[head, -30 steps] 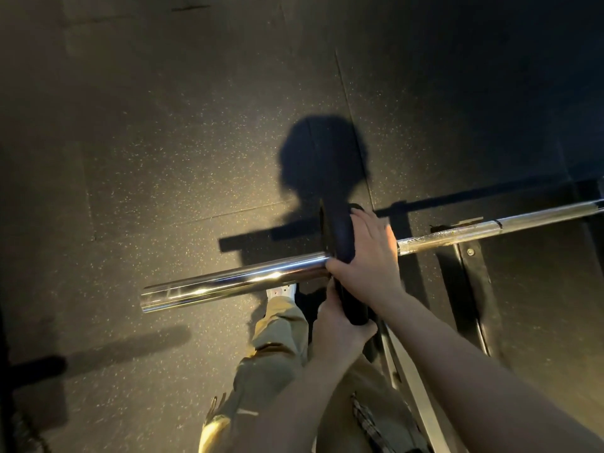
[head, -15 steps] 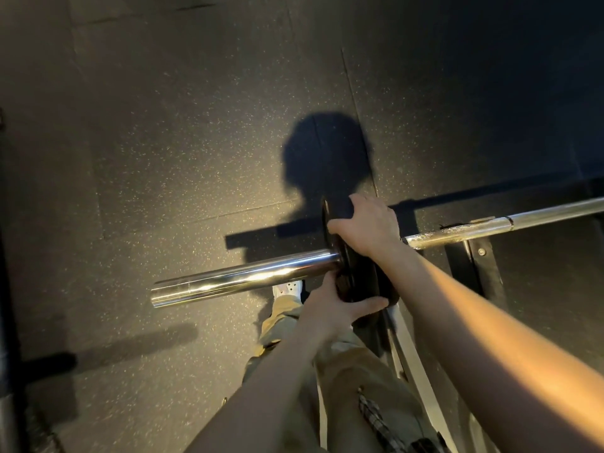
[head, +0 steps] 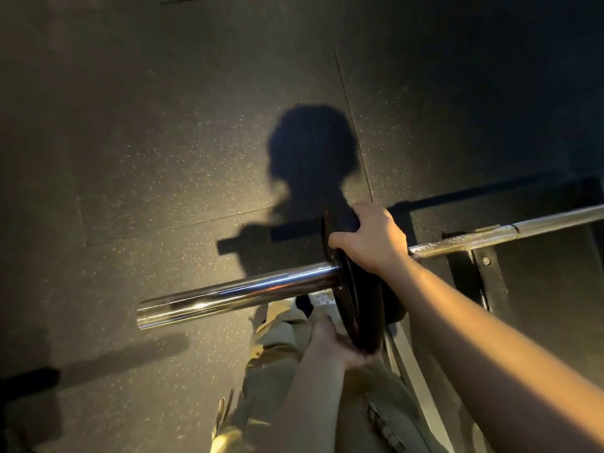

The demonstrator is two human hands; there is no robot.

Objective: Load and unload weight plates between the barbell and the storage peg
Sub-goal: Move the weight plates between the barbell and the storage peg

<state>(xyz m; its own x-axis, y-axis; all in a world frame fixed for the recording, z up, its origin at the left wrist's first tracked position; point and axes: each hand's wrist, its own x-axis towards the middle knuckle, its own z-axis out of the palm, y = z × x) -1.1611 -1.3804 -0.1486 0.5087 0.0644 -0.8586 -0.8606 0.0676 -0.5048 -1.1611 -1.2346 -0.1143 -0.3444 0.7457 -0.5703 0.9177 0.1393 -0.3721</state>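
Speckled rubber floor (head: 137,178) below. We grip the weight plate (head: 354,299) with right hand (head: 372,240) above, left hand (head: 333,346) beneath; it has slid further inboard along the barbell sleeve (head: 235,294), nearly seated.

Dim, warm light; hard shadows.

Right hand (head: 369,243) hides plate's (head: 354,308) top; barbell (head: 490,235) cropped.

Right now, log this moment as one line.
plate on bar sleeve | right hand grips top rim | left hand grips bottom rim
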